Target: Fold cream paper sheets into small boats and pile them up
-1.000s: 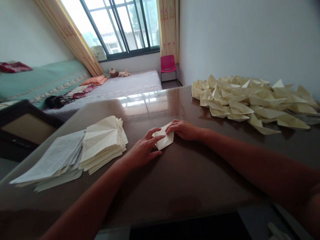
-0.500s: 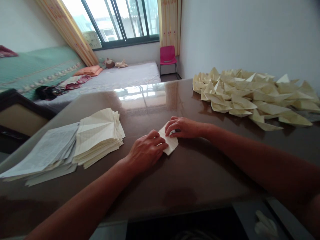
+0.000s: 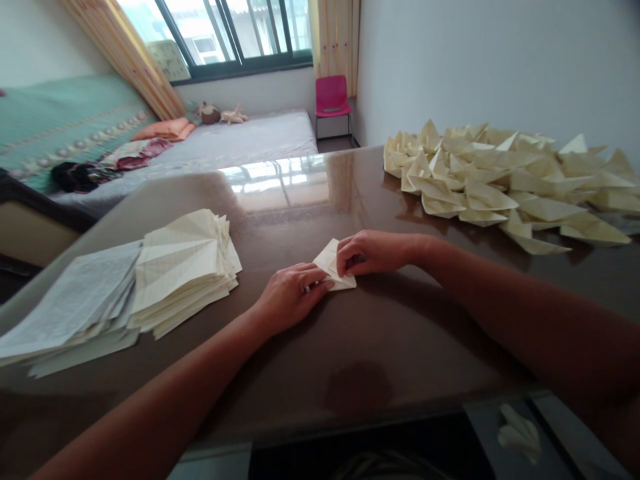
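Observation:
A small folded sheet of cream paper lies on the glossy brown table, between my hands. My left hand holds its near left edge, thumb and fingers pressed against the paper. From the right, my right hand has its fingers curled and pinching at the paper's upper right part; the fingers cover some of the folds. To the left is a stack of creased cream sheets, and a pile of folded paper pieces with pointed ends spreads over the table's far right.
Greyish printed sheets lie left of the cream stack, near the table's left edge. Beyond the table are a bed and a pink chair. A white wall rises behind the pile on the right.
The near corner of the paper has been folded up, so its lower edge now runs flatter. My right fingers have curled in closer. The view has shifted slightly.

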`<state>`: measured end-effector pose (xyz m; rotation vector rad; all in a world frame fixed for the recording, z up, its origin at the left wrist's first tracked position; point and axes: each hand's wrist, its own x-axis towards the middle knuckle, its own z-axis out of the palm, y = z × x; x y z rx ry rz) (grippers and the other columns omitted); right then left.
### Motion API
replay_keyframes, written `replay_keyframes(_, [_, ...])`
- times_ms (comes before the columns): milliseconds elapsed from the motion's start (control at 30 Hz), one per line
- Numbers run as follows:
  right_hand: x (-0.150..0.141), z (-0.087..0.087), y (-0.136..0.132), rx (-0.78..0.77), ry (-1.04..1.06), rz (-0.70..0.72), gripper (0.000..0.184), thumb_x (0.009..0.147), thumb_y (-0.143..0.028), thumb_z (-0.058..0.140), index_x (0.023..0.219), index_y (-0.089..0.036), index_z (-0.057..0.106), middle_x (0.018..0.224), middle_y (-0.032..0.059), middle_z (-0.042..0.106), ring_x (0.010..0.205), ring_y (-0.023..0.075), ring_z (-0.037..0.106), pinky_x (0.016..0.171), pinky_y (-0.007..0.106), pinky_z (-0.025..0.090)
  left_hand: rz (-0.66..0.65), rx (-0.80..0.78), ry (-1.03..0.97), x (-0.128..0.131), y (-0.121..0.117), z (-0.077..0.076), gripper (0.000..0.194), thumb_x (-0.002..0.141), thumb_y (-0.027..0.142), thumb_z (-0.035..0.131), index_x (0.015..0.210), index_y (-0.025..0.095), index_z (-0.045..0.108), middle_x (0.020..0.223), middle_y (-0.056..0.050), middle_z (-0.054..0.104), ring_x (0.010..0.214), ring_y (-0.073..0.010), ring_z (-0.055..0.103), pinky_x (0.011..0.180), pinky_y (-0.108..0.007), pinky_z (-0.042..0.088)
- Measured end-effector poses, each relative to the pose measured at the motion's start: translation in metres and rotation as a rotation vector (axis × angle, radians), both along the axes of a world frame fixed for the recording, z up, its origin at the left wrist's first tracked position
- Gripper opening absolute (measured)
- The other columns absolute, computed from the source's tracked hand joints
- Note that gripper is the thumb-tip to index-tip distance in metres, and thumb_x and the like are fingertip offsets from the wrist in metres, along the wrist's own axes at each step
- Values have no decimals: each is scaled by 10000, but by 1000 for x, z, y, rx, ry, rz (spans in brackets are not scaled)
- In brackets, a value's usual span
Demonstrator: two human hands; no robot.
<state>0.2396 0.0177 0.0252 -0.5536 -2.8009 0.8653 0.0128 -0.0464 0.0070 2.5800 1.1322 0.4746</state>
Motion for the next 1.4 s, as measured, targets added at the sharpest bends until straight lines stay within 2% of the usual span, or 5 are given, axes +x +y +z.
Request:
replay_keyframes(133, [5,3,1,-84,-48,19,160,808,-137,589,934,-144,685,896,37,642,732,96,588,682,186,448,170,-100,-1,5,4,-1,297,890,396,478,741,190,632,623,35,562,571,-93,480,570,-207,330])
replay_keyframes(300, [7,7,2,-92,-109,16,218,779,-128,625,990,-151,679,895,30,655,747,101,588,681,187,452,236,-125,41,9,6,1,308,870,431,475,734,199,625,585,37,550,542,-99,470,558,-214,301])
replay_keyframes(833, [7,10,2,-173,-113,-16,116,786,-177,638,883,-151,698,814,14,684,746,111,614,678,195,456,252,-139,57,10,9,2,303,871,395,460,664,188,541,576,41,500,532,-92,429,548,-217,275])
replay_keyframes(1000, [6,8,2,-182,-122,-16,106,787,-175,643,872,-139,695,816,27,683,738,116,613,674,202,456,214,-105,40,11,9,1,287,875,372,456,678,183,544,683,17,560,593,-101,469,576,-214,307])
replay_keyframes(1400, [17,14,4,-86,-106,176,374,781,-98,632,1123,-237,690,1045,37,629,860,119,601,808,222,449,216,-132,68,14,11,3,264,865,371,470,707,190,578,693,8,607,579,-110,487,560,-220,313])
